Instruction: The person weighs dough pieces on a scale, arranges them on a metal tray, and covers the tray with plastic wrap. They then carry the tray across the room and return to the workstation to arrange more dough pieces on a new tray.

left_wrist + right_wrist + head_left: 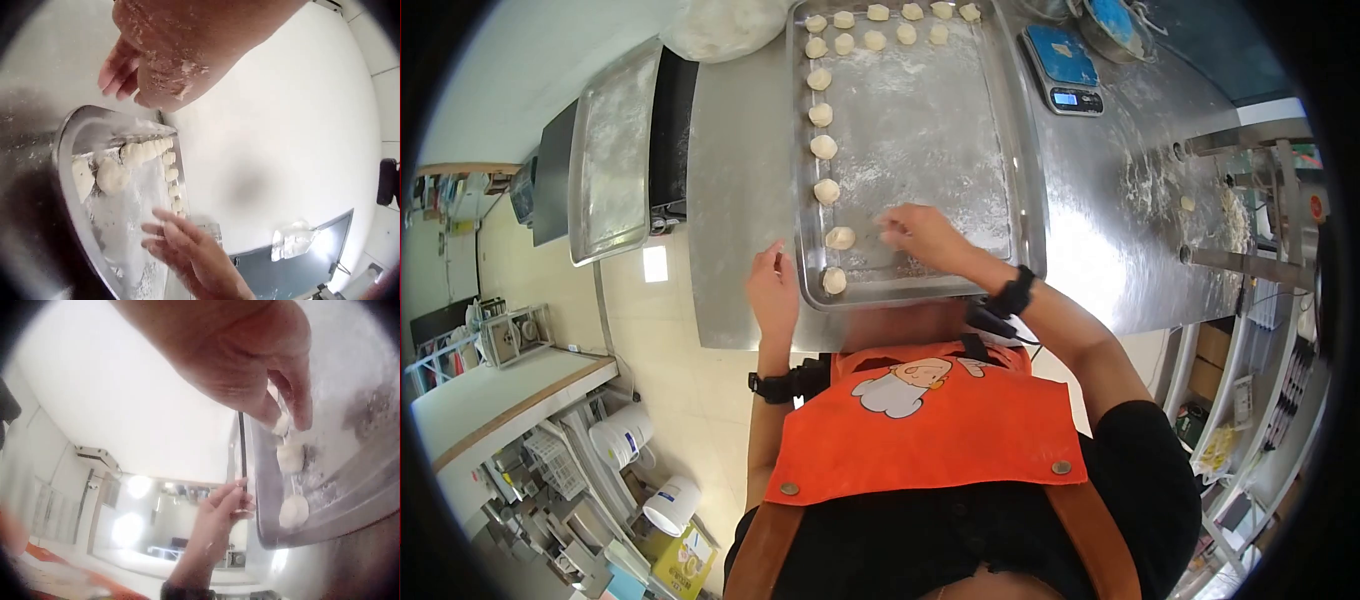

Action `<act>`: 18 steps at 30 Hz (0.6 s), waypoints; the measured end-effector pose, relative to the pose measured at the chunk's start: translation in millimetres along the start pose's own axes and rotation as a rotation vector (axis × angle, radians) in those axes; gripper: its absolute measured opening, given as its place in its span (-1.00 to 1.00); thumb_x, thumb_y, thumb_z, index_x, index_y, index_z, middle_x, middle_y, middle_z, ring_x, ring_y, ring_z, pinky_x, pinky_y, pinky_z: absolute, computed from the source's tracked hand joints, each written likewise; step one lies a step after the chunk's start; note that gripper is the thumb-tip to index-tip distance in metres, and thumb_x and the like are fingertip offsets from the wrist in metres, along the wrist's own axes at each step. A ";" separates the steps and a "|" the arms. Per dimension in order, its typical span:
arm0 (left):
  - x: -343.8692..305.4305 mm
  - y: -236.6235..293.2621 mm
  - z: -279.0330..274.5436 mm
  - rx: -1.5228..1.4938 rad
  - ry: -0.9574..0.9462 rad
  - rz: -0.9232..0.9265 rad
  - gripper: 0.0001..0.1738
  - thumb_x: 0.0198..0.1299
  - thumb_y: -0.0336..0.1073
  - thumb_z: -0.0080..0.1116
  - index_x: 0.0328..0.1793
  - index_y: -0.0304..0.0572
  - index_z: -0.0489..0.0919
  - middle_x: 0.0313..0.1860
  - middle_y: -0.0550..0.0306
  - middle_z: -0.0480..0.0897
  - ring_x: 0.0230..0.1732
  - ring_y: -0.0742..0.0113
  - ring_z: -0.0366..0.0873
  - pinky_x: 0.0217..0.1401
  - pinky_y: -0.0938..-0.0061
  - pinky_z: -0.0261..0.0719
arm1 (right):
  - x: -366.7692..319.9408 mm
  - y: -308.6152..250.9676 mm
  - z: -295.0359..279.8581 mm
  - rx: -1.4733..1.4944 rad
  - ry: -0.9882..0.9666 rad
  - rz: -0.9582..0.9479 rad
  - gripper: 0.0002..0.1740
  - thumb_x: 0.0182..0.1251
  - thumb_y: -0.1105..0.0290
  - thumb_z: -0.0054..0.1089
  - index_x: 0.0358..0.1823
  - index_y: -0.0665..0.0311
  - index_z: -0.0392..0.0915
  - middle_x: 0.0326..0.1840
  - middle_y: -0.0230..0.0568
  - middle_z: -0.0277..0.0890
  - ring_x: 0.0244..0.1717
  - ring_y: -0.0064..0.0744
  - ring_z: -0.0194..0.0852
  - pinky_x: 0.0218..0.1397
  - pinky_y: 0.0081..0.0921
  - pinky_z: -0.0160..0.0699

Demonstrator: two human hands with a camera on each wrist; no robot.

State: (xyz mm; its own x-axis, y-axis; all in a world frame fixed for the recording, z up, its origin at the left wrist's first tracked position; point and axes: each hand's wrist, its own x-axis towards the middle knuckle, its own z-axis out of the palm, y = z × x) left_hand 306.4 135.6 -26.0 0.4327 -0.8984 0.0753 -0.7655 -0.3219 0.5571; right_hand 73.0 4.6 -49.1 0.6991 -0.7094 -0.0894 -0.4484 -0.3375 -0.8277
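A floured metal tray lies on the steel table, with pale dough balls lining its left side and far end. My right hand hovers over the near part of the tray, fingers bent loosely, with nothing seen in them. Just left of its fingertips sits one dough ball, and another dough ball rests in the near left corner. Outside the tray's left rim is my left hand, relaxed and holding nothing. Dough residue clings to the left hand in the left wrist view.
A digital scale with a blue top stands right of the tray, near a metal bowl. Left of the table is a second floured tray. A large pale, rounded mass sits at the far left. Flour and scraps dust the right side.
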 end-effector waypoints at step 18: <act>-28.0 7.7 5.9 0.053 -0.313 0.331 -0.82 0.22 -0.36 0.04 -0.21 -0.30 0.61 -0.30 0.02 0.60 -0.16 -0.01 0.52 -0.02 0.17 0.45 | 44.4 -10.6 99.2 -0.098 0.107 -0.313 -0.76 0.23 0.37 0.12 -0.12 0.25 0.61 0.00 -0.05 0.53 0.10 0.03 0.39 0.20 -0.14 0.33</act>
State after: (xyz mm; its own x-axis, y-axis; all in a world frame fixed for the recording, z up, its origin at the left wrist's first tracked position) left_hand 285.6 156.5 -28.7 0.0026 -0.9999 -0.0158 -0.8651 -0.0102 0.5014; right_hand 164.0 38.1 -99.2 0.7510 -0.6215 0.2232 -0.2767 -0.6030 -0.7482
